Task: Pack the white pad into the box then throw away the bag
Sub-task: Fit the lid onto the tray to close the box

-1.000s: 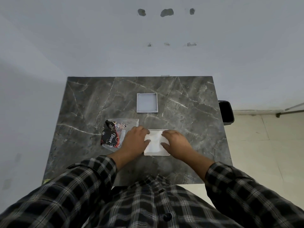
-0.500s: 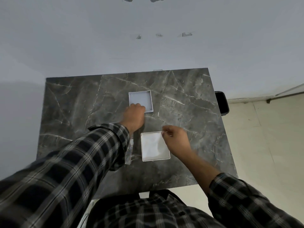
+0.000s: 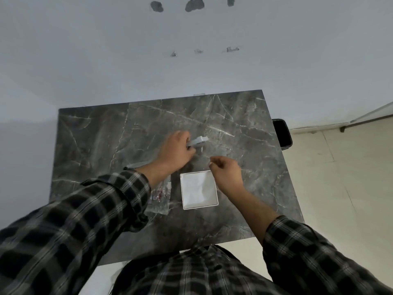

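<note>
Box (image 3: pixel 199 189) top open; left forearm (image 3: pixel 148 177) crosses bag (image 3: pixel 160 195); right tabletop (image 3: pixel 255 167) bare.

1. The box (image 3: pixel 199 189) sits on the table (image 3: pixel 244 133), lower centre of frame.
2. The bag (image 3: pixel 160 195) lies just left of it.
3. The lid (image 3: pixel 197 142) is above the box, at centre frame.
4. A bin (image 3: pixel 282 133) stands off the table's right edge.
</note>
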